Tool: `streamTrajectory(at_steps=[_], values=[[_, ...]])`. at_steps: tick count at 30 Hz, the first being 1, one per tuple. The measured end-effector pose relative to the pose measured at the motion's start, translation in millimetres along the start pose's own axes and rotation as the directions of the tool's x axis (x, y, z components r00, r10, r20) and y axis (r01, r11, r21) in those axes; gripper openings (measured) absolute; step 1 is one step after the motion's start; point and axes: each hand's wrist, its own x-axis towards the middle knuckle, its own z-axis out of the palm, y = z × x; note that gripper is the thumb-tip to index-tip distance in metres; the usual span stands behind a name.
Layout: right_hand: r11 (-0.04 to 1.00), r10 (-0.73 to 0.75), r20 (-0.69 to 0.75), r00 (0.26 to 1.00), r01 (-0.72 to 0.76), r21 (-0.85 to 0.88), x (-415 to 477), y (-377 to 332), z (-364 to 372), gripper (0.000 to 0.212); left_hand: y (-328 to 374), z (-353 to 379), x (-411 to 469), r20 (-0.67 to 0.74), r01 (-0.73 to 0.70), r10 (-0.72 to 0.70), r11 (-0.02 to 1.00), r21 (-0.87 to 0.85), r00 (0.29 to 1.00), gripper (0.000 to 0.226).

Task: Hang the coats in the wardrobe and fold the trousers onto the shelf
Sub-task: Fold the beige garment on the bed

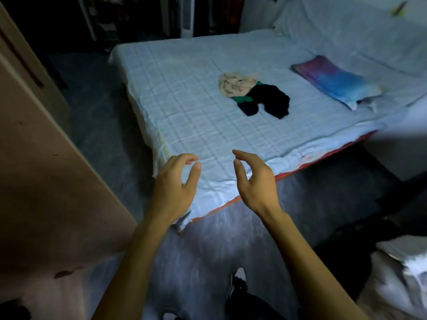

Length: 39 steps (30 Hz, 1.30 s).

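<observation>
Both hands are raised over the near corner of the bed (184, 116), and neither holds anything: the left hand (178, 181) and the right hand (254, 181) each have loosely curled fingers, with the thumb apart from the fingertips and the palms turned toward each other. The clothes lie well beyond them, near the middle of the bed on its pale checked sheet. They form a small heap: a crumpled beige garment (235, 85) on the far side, a dark garment (270, 100) that looks like trousers with two leg ends pointing toward the near edge, and a strip of green cloth (240, 99) showing between the two. The heap is bunched up, so I cannot tell how many pieces are in it. A purple-and-blue pillow (335, 79) lies on the right part of the bed, apart from the heap. A brown wooden panel (46, 181) stands left of the bed, cut off by the frame. Past the far end of the bed is a dark space too dim to make out. Rumpled white cloth (404, 269) lies blurred by the near right side of the bed.
</observation>
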Motion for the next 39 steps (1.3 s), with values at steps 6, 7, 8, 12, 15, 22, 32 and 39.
streamTrajectory(at_steps=[6, 7, 8, 12, 15, 22, 32, 39], values=[[0.999, 0.039, -0.061, 0.997, -0.038, 0.013, 10, 60, -56, 0.028, 42, 83, 18, 0.075, -0.025, 0.023, 0.999, 0.034, 0.997, 0.021], [0.999, 0.045, -0.072, 0.996, -0.043, 0.021, 14, 75, -70, 0.028, 50, 101, 22, 0.085, -0.032, 0.028, 0.999, 0.043, 0.996, 0.02], [0.998, 0.053, -0.08, 0.995, -0.051, 0.031, 17, 92, -84, 0.028, 59, 121, 25, 0.097, -0.031, 0.026, 0.998, 0.05, 0.995, 0.018], [0.991, 0.122, -0.102, 0.987, -0.117, 0.058, 35, 166, -151, 0.029, 95, 205, 38, 0.143, -0.042, 0.032, 0.996, 0.073, 0.989, 0.015], [0.985, 0.169, -0.119, 0.978, -0.164, 0.048, 49, 210, -198, 0.029, 121, 260, 53, 0.178, -0.046, 0.029, 0.994, 0.094, 0.984, 0.017], [0.977, 0.194, -0.09, 0.977, -0.184, 0.108, 109, 277, -229, 0.029, 143, 337, 102, 0.195, 0.005, -0.027, 0.993, 0.114, 0.98, 0.023], [0.984, 0.172, 0.031, 0.985, -0.173, 0.047, 248, 374, -216, 0.025, 97, 453, 232, 0.202, 0.116, -0.12, 0.993, 0.033, 0.972, 0.023], [0.98, 0.194, 0.01, 0.981, -0.193, -0.047, 391, 430, -242, 0.024, 80, 536, 368, 0.255, 0.124, -0.124, 0.992, 0.015, 0.959, 0.027]])
